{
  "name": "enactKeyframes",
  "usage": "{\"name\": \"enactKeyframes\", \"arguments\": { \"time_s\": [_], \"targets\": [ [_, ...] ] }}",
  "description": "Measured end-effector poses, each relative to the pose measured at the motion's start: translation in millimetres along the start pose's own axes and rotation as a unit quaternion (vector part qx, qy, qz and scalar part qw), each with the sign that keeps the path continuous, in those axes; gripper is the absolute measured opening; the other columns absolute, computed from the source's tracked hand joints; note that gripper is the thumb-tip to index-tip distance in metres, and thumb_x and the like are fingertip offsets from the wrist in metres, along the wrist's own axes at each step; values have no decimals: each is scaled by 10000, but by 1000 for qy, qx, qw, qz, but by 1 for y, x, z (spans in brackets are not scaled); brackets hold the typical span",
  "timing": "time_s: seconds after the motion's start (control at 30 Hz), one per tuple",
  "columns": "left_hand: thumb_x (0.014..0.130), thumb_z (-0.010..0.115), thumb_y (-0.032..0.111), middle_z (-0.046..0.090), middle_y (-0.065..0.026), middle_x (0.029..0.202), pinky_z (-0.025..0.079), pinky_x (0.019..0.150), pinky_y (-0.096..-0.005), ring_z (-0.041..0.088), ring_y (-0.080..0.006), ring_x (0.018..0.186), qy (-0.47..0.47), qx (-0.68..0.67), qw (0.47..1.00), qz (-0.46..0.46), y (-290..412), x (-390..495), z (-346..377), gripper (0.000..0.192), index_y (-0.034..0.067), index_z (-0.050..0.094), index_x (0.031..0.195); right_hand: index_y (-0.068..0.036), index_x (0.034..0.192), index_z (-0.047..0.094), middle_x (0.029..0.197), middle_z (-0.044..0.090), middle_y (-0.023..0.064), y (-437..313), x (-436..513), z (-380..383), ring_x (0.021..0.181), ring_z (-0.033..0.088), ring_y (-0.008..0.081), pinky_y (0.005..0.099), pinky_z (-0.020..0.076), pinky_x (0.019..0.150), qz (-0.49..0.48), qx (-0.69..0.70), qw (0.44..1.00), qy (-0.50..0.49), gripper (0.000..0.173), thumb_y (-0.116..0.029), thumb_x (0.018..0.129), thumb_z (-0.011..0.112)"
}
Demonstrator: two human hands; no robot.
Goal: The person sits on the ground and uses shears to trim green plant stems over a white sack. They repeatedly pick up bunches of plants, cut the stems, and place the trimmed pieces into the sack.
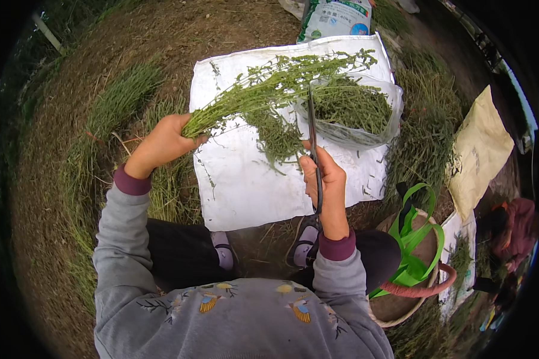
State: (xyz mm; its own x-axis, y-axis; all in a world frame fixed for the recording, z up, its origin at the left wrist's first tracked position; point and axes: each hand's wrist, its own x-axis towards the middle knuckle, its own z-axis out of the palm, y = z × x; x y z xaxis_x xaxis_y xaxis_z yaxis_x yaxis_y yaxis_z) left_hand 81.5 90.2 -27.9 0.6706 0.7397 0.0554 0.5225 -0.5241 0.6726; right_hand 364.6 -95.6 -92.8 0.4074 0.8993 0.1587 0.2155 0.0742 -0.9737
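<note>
My left hand (166,140) grips the stem ends of a bunch of green leafy plants (251,92), which spreads to the right. In my right hand (328,177) is a pair of dark metal scissors (313,134), blades pointing away from me beside the stems. Whether the blades are apart is hard to tell. Beneath the bunch, a loose heap of cut sprigs (280,137) lies on a white woven sheet (242,188). A clear plastic bag (373,140) filled with green clippings (352,105) rests on the sheet's right side, just past the scissors.
Bundles of long-stemmed plants (125,96) lie on the soil at left, with more plants (424,107) at right. Beyond the sheet stands a printed sack (334,22). A basket (388,309) with a green bag (411,269), a cream sack (480,148) and another person (519,229) are at right.
</note>
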Motion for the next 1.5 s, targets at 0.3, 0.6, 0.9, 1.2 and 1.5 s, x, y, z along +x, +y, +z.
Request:
{"name": "enactKeyframes", "arguments": {
  "time_s": [0.3,0.6,0.9,1.2,1.5],
  "targets": [
    [888,773,124,721,-113,872,521,742,-347,617,-144,779,37,59,997,-45,6,1,-4,244,-21,680,1061,4,1407,572,734,517,-35,-1,-5,2,587,475,35,212,386,528,27,107,993,-45,477,-337,1074,566],
    [894,758,109,714,-133,866,517,718,-356,612,-161,742,42,23,996,-80,6,-1,1,243,-13,669,1084,-12,1335,622,649,503,-66,-12,-8,4,493,452,29,207,372,465,103,146,984,-19,392,-282,1050,611],
    [817,755,134,674,-199,828,506,667,-478,658,-419,797,172,243,954,19,-22,-7,-7,249,33,600,983,39,1411,537,822,536,-15,-18,-15,-14,697,533,68,236,424,613,82,81,991,-71,642,-499,1062,520],
    [744,780,85,669,-181,809,523,646,-469,670,-401,766,140,286,946,66,-13,-14,2,303,54,582,971,-17,1440,535,840,527,-18,6,-1,15,744,528,74,239,450,675,43,-14,994,-99,611,-493,1056,543],
    [713,767,59,629,-153,740,511,621,-469,652,-383,709,149,364,913,111,-20,-11,1,304,61,555,931,-1,1341,609,713,494,-54,-7,-7,8,556,444,26,205,332,496,95,59,991,-71,430,-330,1066,586]
  ]
}}
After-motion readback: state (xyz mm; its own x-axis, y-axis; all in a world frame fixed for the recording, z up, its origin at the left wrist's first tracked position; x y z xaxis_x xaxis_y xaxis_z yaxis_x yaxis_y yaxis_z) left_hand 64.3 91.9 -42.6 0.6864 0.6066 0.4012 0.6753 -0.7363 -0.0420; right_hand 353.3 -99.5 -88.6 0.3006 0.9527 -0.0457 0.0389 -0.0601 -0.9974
